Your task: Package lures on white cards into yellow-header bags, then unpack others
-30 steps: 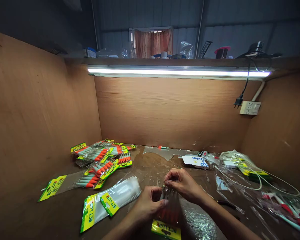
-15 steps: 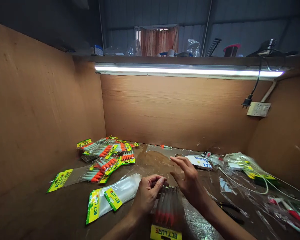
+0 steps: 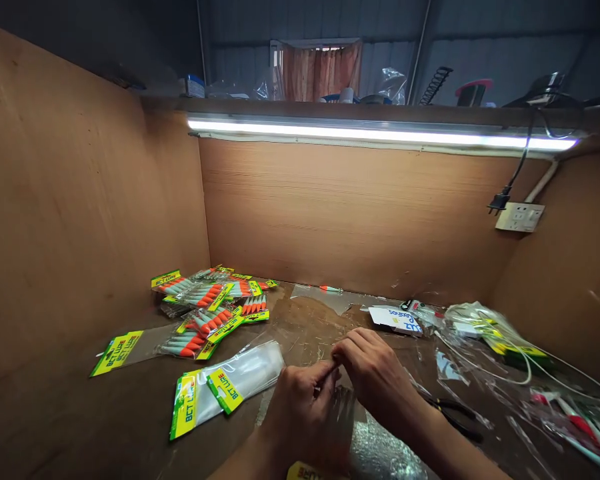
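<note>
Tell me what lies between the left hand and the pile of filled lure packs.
Head view: empty clear bags with yellow header cards lie on the table between them, close beside the left hand, whose fingers pinch another lure pack.

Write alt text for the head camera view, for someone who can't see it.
Two bare hands, left hand and right hand, pinch the top of a clear lure packet on a bench inside a plywood booth. Filled packets are piled to the left, empty bags nearer, under a lit tube lamp.

Packing workshop: plywood booth (image 3: 355,213), lure packets (image 3: 205,313)
</note>
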### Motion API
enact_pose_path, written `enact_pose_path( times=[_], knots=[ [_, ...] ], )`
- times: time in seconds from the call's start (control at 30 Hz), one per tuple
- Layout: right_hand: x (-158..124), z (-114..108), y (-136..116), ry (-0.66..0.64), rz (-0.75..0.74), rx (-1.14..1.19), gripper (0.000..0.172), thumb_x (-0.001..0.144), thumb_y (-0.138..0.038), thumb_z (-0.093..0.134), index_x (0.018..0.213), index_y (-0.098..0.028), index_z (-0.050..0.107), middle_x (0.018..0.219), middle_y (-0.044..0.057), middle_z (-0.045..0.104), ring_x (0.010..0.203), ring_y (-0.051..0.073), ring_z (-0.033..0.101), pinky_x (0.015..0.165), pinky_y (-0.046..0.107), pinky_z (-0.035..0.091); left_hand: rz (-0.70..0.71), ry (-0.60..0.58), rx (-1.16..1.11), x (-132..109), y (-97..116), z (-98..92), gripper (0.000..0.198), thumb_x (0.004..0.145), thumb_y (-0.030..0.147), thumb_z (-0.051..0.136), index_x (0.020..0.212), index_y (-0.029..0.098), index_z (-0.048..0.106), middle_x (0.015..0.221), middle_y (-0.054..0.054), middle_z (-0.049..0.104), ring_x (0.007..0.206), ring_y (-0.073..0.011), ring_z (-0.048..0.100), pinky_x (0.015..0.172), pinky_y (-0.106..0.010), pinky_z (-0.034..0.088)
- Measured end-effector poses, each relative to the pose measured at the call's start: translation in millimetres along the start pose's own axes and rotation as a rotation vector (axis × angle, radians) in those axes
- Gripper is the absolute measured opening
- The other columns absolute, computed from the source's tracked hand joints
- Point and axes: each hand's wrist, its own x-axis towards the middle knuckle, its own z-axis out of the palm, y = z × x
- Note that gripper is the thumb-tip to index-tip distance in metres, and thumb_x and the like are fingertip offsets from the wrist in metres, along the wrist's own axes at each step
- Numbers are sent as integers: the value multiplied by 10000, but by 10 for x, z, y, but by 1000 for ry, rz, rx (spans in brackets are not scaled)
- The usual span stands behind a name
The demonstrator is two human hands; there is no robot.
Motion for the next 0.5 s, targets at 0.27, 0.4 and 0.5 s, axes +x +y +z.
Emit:
enact_pose_path(
  times=[0.27,0.4,0.5],
  knots=[
    [131,143,408,248,549,837,372,928,-531,545,831,-182,632,793,50,633,749,187,568,707,290,458,-222,109,-363,56,-153,37,359,919,470,572,973,187,787,904,-77,772,826,-238,701,730,-281,516],
    [114,-18,997,358,672,1081,428,825,-595,648,915,-176,665,787,45,652,624,154,561,645,301,487,-342,184,-675,136,-299,19,431,887,522,615,1082,161,746,1037,-125,762,969,-266,710,810,-322,552],
    [-37,-260,1429,197,650,732,372,872,-510,604,846,-159,724,829,101,714,629,174,613,653,322,512,-434,211,-779,189,-373,-17,465,863,541,642,1095,148,730,1032,-138,761,875,-226,721,697,-269,546]
  ],
)
